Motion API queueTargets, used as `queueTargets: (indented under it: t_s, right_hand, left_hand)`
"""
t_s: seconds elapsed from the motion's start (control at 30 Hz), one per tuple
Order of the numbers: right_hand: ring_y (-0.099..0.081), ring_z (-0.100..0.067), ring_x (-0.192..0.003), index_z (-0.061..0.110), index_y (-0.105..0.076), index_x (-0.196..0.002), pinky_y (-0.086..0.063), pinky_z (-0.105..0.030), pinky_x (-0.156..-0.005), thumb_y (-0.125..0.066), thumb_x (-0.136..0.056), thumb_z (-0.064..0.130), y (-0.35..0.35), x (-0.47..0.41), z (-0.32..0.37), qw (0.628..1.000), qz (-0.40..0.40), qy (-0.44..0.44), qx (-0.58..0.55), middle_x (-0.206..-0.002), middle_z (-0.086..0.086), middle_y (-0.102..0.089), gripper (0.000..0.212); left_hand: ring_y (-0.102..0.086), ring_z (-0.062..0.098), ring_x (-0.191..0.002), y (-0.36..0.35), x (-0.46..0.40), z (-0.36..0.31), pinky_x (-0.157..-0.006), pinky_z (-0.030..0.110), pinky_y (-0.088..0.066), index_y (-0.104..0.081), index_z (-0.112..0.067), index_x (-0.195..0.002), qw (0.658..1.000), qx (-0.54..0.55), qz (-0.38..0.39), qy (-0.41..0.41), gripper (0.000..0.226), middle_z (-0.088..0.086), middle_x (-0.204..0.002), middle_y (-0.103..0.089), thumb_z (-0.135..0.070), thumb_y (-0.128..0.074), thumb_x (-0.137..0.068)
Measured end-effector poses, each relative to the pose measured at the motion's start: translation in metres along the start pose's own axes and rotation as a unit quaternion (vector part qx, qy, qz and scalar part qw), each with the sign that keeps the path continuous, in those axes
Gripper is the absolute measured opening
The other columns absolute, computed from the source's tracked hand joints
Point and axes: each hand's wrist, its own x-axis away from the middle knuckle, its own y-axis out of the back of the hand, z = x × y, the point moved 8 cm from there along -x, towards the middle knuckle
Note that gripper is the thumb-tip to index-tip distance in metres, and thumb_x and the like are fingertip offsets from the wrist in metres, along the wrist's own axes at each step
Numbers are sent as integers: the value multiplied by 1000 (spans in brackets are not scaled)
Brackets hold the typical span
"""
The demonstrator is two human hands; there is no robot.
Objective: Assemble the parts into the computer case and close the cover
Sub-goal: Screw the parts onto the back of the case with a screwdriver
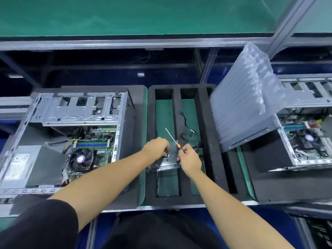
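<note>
An open computer case [36, 112] lies on its side at the left, showing its motherboard, CPU fan [80, 159] and drive cage. In the middle, over a black foam tray [210, 141], both hands work on a dark flat metal part [163, 165]. My left hand [158, 146] pinches something small at the part's top edge. My right hand [188, 159] grips the part's right side and also holds a screwdriver [172, 138] with an orange collar, its shaft pointing up and away.
A loose black cable [188, 130] lies in the foam tray's right slot. A clear air-cushion sheet [244, 97] leans over a second open case [309, 137] at the right. A green shelf [125, 15] runs along the back.
</note>
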Motion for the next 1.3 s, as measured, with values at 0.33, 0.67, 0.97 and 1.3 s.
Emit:
queueTargets:
  t_s: [0.33,0.67,0.97,1.3]
  right_hand:
    - [-68,-20,-74,23,-53,-89,-52,-38,-75,-47,-95,27,-3,-5,-6,1000,18,10,6,-75,7,-72,10]
    - [-66,-16,-72,25,-51,-87,-43,-33,-66,-45,-96,26,-4,-7,-7,999,30,18,-2,-73,10,-72,10]
    - [-65,-15,-76,24,-51,-87,-42,-33,-67,-45,-95,24,-4,-10,-8,999,34,23,3,-75,10,-72,10]
    - [-63,-12,-72,25,-52,-85,-37,-31,-60,-46,-95,23,-6,-12,-8,999,31,21,17,-72,11,-71,11]
  left_hand:
    - [-69,25,-98,-10,-8,8,-85,32,-53,-74,-16,-103,995,75,26,64,16,5,-105,-73,-19,-77,-88]
    - [-62,22,-78,-5,2,17,-76,42,-54,-55,-17,-90,987,121,-103,-2,16,-1,-86,-62,-7,-67,-90]
    - [-66,20,-94,-12,-3,3,-83,35,-55,-73,-19,-99,998,40,-53,-4,8,-1,-102,-66,-19,-73,-91]
    - [-64,22,-103,-19,-13,3,-86,36,-53,-72,-16,-100,1000,0,-10,-11,9,3,-110,-67,-21,-69,-93]
